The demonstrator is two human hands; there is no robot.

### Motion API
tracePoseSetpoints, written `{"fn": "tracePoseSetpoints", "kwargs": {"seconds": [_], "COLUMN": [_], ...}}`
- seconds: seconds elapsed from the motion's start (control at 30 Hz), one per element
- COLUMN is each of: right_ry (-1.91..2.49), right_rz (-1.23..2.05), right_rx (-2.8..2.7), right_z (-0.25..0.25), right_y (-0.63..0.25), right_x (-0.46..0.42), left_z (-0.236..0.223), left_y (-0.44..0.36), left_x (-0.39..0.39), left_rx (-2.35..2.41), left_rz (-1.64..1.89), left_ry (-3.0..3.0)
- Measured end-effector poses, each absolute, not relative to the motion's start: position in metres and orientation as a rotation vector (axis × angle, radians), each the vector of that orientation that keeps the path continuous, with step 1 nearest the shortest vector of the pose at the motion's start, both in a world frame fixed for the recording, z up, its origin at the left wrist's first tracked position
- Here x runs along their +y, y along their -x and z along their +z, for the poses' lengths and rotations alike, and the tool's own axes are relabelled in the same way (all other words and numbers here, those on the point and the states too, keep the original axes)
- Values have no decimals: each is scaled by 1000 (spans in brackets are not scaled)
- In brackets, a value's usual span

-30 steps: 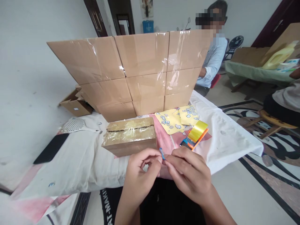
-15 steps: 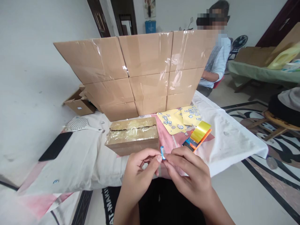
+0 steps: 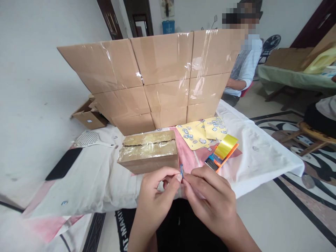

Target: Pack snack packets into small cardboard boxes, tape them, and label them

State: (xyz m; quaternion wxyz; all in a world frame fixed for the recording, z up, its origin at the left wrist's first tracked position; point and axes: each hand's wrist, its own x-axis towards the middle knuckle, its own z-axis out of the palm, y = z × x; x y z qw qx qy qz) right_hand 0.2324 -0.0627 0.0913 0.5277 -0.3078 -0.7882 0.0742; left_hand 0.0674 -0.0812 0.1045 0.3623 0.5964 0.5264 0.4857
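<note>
A small clear piece with a blue edge (image 3: 181, 170) is pinched between the fingertips of both hands, just in front of the taped box; it is too small to name its kind. My left hand (image 3: 159, 192) closes on its left side with thumb and forefinger. From the right, my right hand (image 3: 212, 192) grips it the same way. Beyond the hands, similar small blue-edged pieces lie scattered over yellow sheets (image 3: 193, 134). An orange tape dispenser with a yellow roll (image 3: 226, 147) lies just past my right hand.
A taped cardboard box (image 3: 149, 161) sits ahead of my left hand. Behind it stands a tall cardboard panel (image 3: 164, 66). At left lie a black phone (image 3: 64, 163), a white slotted skimmer (image 3: 89, 139) and an open carton (image 3: 90, 117). A person (image 3: 243, 66) sits beyond the panel.
The blue-edged piece has turned and now shows narrower between the fingertips. My right fingers have drawn slightly closer to the left ones. The view has shifted a little.
</note>
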Motion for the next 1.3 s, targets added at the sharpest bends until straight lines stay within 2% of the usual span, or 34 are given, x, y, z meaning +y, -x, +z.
{"fn": "tracePoseSetpoints", "kwargs": {"seconds": [0.33, 1.3], "right_ry": [788, 924], "right_rz": [440, 485], "right_rx": [-1729, -1620], "right_z": [97, 92], "right_y": [-229, -220], "right_x": [-66, -71], "left_z": [105, 104], "left_y": [-70, -68], "left_x": [-82, -86], "left_rx": [1399, 1408], "left_rz": [1191, 1186], "left_ry": [-1643, -1736]}}
